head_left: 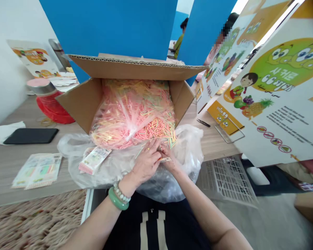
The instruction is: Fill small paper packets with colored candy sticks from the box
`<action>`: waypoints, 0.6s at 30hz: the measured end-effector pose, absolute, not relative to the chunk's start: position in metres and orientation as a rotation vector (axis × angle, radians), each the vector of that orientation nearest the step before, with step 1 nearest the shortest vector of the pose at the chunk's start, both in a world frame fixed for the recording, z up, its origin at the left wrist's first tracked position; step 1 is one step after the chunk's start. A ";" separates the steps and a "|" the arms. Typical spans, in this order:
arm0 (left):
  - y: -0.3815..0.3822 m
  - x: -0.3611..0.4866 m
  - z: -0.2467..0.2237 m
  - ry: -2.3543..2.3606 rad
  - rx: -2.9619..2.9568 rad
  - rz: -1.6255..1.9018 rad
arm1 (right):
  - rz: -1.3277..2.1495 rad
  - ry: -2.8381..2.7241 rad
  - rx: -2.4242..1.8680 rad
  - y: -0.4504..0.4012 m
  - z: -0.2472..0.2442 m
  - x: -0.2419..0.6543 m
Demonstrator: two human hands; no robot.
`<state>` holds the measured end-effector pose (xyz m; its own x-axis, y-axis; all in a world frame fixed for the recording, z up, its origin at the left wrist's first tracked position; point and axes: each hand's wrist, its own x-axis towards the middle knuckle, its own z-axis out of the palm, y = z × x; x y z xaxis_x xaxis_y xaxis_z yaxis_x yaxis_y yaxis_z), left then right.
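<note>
Forearms [202, 205] nearest; hands meet before open carton [79, 104].
Left hand [147, 161]: fingers close together, tips overlapping right hand [169, 159], grip unclear. Right fingers curled narrow, holding small packet [165, 159], partly hidden. Colored sticks [159, 128] bagged inside carton; packet stack [96, 159] before its left side, atop clear plastic [190, 147].

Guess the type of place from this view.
Likely a small packing workshop: an open cardboard box of loose pastel sticks, small printed packets laid out on the table, and large printed cartons standing at the right.
</note>
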<state>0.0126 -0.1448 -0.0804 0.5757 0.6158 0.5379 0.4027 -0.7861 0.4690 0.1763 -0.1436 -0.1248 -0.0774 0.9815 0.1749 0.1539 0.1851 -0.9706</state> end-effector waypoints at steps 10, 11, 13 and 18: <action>-0.144 0.016 -0.089 0.800 2.179 0.954 | 0.921 -1.475 -1.219 -0.148 -0.124 0.174; -0.144 0.014 -0.087 0.838 2.053 0.998 | 0.915 -1.467 -1.223 -0.147 -0.123 0.174; -0.143 0.006 -0.084 0.945 1.727 1.099 | 0.917 -1.422 -1.234 -0.145 -0.121 0.174; -0.142 -0.013 -0.079 1.043 0.911 1.184 | 0.966 -1.355 -1.294 -0.145 -0.121 0.175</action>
